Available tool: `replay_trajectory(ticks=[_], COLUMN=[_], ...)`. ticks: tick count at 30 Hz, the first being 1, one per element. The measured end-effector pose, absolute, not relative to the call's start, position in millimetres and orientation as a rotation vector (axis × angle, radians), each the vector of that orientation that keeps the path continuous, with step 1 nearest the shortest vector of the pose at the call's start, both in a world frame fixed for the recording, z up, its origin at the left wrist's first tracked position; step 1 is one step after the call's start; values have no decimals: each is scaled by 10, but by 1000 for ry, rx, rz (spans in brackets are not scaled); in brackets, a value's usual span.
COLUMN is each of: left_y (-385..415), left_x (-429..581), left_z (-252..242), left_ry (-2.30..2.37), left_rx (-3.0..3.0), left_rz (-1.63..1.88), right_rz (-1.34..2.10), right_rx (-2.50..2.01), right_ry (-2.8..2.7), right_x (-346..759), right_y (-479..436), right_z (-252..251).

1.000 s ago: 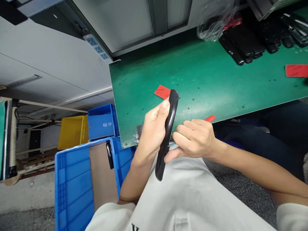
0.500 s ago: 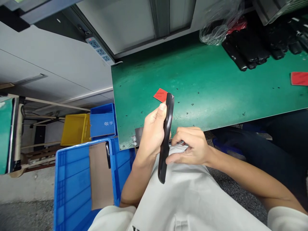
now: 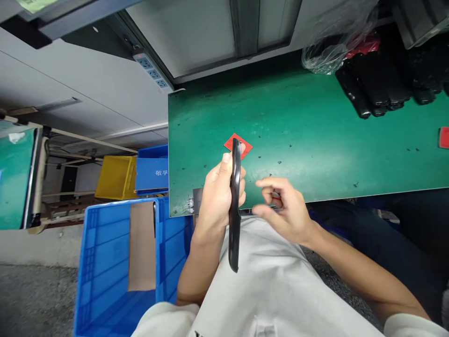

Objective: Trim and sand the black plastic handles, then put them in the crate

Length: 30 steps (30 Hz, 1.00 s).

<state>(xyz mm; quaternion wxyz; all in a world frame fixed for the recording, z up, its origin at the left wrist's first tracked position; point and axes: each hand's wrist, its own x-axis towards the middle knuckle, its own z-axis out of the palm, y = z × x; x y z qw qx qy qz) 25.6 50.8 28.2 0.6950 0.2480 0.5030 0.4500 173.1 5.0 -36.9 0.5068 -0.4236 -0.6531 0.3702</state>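
My left hand is closed round a long black curved plastic shell, held edge-on and upright over my lap, thumb near its top. Just to its right my right hand hovers, slightly blurred, with fingers curled into a loose pinch; a small reddish bit shows between them, too small to name. Behind the shell's top end a red square label lies flat on the green table.
A pile of black shells and a crumpled plastic bag sit at the table's far right; another red label lies at the right edge. A blue crate with a cardboard sheet stands at my left, with a yellow bin behind it.
The black shell has turned from tilted to nearly upright in my left hand. My right hand has pulled away from it to the right, and the red strip it held no longer shows clearly.
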Motion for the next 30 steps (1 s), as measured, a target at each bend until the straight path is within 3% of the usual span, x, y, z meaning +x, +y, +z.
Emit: replay_trajectory(ticks=[4, 8, 30], left_y=[476, 441, 345], left_x=[320, 351, 255], left_z=[281, 285, 318], left_ry=[1149, 1176, 1137], left_rx=[595, 668, 583], left_rz=[971, 973, 974], right_rz=[376, 105, -134], right_rx=[-872, -945, -785], right_ry=[-1940, -2062, -1998], right_x=[1728, 1690, 1574], right_y=[166, 251, 123], right_z=[-289, -236, -272])
